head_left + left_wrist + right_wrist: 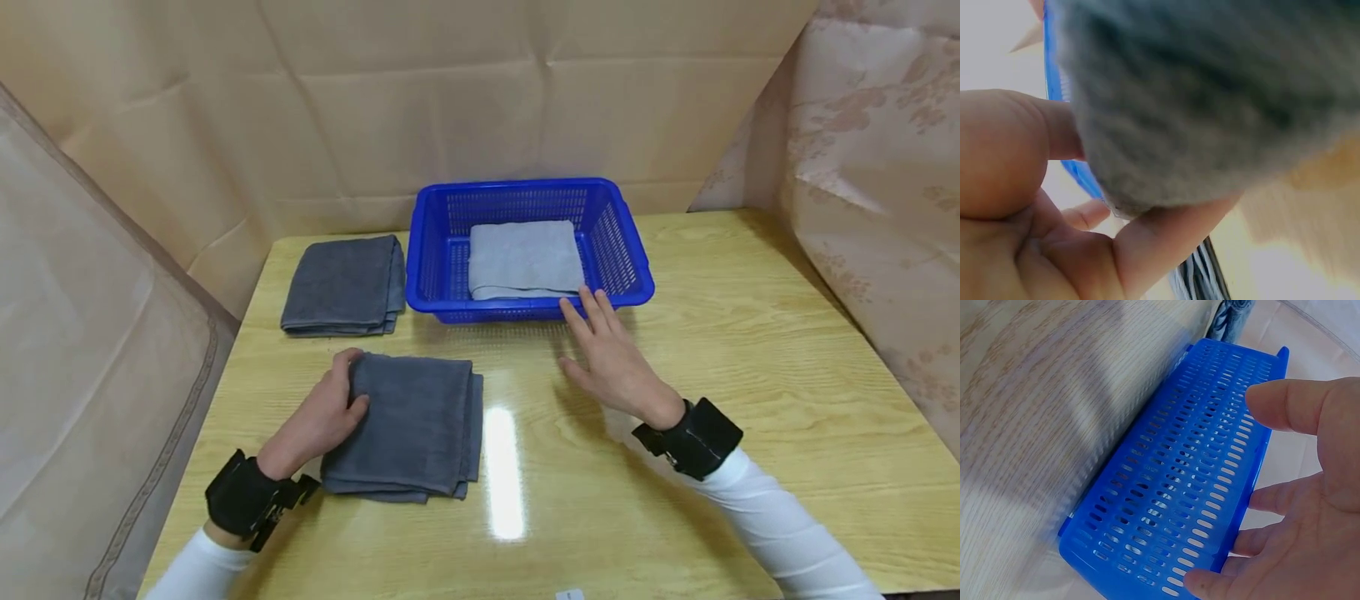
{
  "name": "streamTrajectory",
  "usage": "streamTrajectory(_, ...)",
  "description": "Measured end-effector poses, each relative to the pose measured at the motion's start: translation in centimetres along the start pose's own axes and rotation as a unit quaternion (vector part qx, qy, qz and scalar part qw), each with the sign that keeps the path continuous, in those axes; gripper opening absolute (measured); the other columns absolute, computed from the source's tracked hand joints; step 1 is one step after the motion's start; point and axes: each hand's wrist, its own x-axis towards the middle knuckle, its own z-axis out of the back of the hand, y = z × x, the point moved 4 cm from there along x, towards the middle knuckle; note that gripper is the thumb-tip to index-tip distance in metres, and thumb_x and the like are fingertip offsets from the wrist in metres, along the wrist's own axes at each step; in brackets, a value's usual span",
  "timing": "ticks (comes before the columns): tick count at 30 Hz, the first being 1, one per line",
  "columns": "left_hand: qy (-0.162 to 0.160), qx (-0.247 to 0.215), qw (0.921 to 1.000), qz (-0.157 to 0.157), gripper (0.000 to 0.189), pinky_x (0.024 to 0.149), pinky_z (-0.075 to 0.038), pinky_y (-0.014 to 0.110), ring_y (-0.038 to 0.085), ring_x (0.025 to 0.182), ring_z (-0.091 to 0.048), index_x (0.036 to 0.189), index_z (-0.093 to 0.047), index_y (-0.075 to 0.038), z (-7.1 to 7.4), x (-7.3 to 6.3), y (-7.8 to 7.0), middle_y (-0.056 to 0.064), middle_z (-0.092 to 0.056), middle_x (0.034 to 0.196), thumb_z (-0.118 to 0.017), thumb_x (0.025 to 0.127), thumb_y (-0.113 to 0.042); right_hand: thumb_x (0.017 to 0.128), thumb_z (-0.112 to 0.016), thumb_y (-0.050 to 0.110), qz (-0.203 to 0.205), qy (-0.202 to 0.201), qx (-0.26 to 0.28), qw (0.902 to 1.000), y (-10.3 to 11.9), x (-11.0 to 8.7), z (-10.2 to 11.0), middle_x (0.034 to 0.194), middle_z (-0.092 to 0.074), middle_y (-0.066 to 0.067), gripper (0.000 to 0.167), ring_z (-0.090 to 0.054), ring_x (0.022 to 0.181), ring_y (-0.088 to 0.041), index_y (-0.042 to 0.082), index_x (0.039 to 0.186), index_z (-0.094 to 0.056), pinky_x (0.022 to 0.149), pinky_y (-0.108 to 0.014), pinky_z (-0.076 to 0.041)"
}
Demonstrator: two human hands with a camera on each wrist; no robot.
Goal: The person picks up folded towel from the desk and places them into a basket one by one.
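My left hand grips the left edge of a folded dark grey towel, thumb on top and fingers underneath. In the left wrist view the towel fills most of the picture, its fold between thumb and fingers. My right hand has its fingers spread, fingertips right at the front rim of a blue plastic basket. The right wrist view shows the slotted side of the basket in front of those fingers. Inside the basket lies a folded light grey towel.
Another folded dark grey towel lies left of the basket at the back of the wooden table. Behind the table hangs a beige cloth. A small white tag shows at the near edge.
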Motion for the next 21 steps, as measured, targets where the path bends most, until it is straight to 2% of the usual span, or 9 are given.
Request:
streamTrajectory(4,0.017,-0.010,0.9998,0.009,0.065,0.103,-0.039,0.063,0.054,0.133,-0.040,0.152,-0.014,0.009,-1.0,-0.4,-0.5,0.044,-0.036,0.143,-0.053,0.102,-0.004,0.098,-0.067,0.019,-0.003,0.008,0.009,0.9999,0.2,-0.2,-0.3,0.163,-0.007,-0.033,0.079,0.001,0.152,-0.046,-0.005,0.158,-0.022,0.119,-0.061,-0.010)
streamTrajectory(8,0.027,-0.018,0.9995,-0.002,0.065,0.102,-0.041,0.061,0.051,0.132,-0.044,0.152,-0.015,0.007,-1.8,-0.2,-1.5,0.042,-0.039,0.143,-0.054,0.103,-0.008,0.097,-0.067,0.017,-0.005,0.001,0.009,0.9999,0.1,-0.2,-0.2,0.163,-0.007,-0.033,0.079,0.001,0.152,-0.046,-0.005,0.158,-0.023,0.119,-0.060,-0.009)
streamTrajectory(11,0.029,-0.026,0.9992,-0.009,0.064,0.094,-0.047,0.055,0.045,0.122,-0.055,0.151,-0.018,0.005,-2.3,0.3,-2.4,0.040,-0.048,0.135,-0.057,0.102,-0.011,0.097,-0.068,0.016,0.002,-0.007,0.004,1.0000,0.0,-0.1,0.0,0.163,-0.008,-0.034,0.079,0.001,0.152,-0.046,-0.006,0.158,-0.023,0.120,-0.058,-0.008)
streamTrajectory(15,0.042,-0.035,0.9985,-0.003,0.066,0.077,-0.052,0.044,0.032,0.096,-0.067,0.151,-0.020,0.000,-3.0,0.8,-3.3,0.034,-0.061,0.118,-0.061,0.101,-0.014,0.097,-0.068,0.016,0.011,-0.014,0.000,0.9998,0.0,-0.1,0.2,0.162,-0.010,-0.035,0.079,-0.001,0.151,-0.047,-0.007,0.157,-0.024,0.120,-0.058,-0.008)
streamTrajectory(18,0.056,-0.036,0.9978,0.005,0.069,0.065,-0.049,0.037,0.022,0.075,-0.066,0.153,-0.019,-0.002,-3.4,1.2,-3.8,0.026,-0.067,0.101,-0.062,0.101,-0.015,0.097,-0.068,0.016,0.010,-0.016,0.000,0.9998,0.0,-0.2,0.2,0.162,-0.011,-0.035,0.078,-0.002,0.151,-0.047,-0.007,0.157,-0.025,0.120,-0.059,-0.009)
streamTrajectory(21,0.070,-0.034,0.9969,0.013,0.072,0.063,-0.048,0.035,0.018,0.069,-0.063,0.155,-0.018,-0.002,-3.8,1.7,-4.3,0.021,-0.068,0.095,-0.062,0.100,-0.016,0.097,-0.069,0.016,0.010,-0.017,0.001,0.9998,-0.1,-0.2,0.2,0.162,-0.011,-0.035,0.078,-0.002,0.151,-0.047,-0.007,0.157,-0.025,0.120,-0.058,-0.009)
